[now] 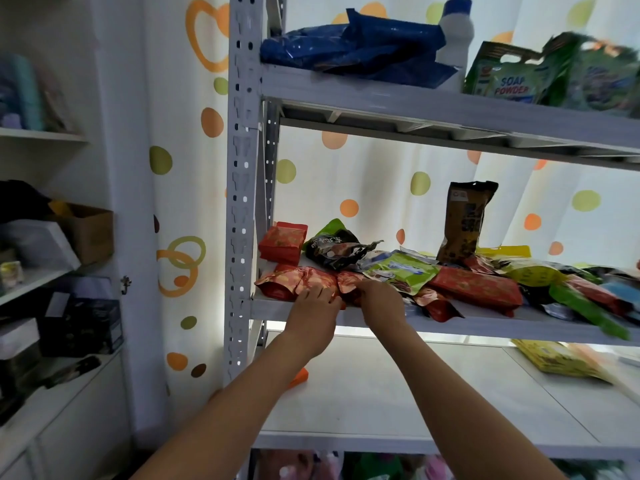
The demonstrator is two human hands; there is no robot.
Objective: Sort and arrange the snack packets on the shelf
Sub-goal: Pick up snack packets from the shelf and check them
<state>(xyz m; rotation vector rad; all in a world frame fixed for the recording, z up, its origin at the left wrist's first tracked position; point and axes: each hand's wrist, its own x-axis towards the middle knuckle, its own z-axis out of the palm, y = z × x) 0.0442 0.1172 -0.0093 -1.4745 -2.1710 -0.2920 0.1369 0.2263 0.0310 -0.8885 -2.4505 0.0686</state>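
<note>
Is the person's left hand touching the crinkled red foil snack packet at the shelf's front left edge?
Touching. The head view shows the left hand lying with its fingers on the crinkled red foil snack packet, no gap between them.

Both hands (317, 299) (377, 297) on red packets (298, 282), shelf (450, 323) front edge.

Both arms reach fwd, left hand (317, 299) & right hand (379, 299) side by side (fingers hidden).

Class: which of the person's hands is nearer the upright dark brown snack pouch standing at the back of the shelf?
Right. The right hand lies down-left of the upright dark brown snack pouch; the left hand is farther left.
</note>
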